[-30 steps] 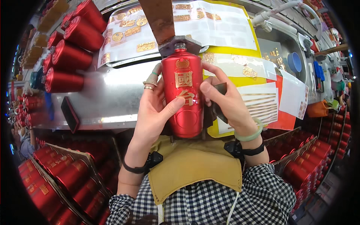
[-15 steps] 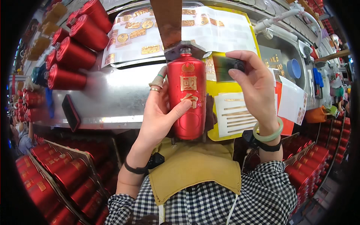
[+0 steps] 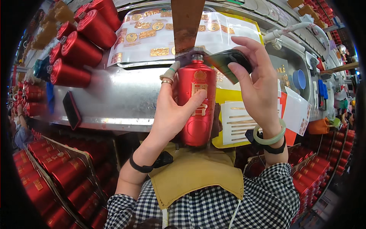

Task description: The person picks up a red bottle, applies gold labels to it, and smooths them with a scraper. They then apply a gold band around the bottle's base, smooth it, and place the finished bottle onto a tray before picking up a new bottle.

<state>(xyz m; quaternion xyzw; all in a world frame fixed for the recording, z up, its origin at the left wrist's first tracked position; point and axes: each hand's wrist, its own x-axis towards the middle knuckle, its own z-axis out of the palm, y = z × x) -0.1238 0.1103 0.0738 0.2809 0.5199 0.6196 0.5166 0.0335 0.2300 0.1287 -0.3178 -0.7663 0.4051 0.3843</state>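
A red bottle (image 3: 196, 131) with gold characters lies in front of me, its neck pointing away and set against a dark bracket (image 3: 187, 56) below a brown upright bar. My left hand (image 3: 170, 116) is closed around the bottle's left side, thumb across the gold characters and a cot on one finger. Between the thumb and fingers of my right hand (image 3: 259, 86) is a scraper (image 3: 230, 61) with a black grip and a dark flat blade. The blade is tilted beside the bottle's shoulder; whether it touches the bottle, I cannot tell.
A white sheet with gold stickers (image 3: 158, 51) covers a tray beyond the bottle. Several red bottles (image 3: 70, 73) lie at the left, near a dark phone (image 3: 71, 110) on the metal bench (image 3: 114, 103). At the right are a striped white sheet (image 3: 237, 124) and a blue cup (image 3: 299, 79).
My right hand has brought the scraper leftward to the bottle's shoulder and tilted its blade. My left thumb now sits higher on the gold characters. The whole view has shifted slightly.
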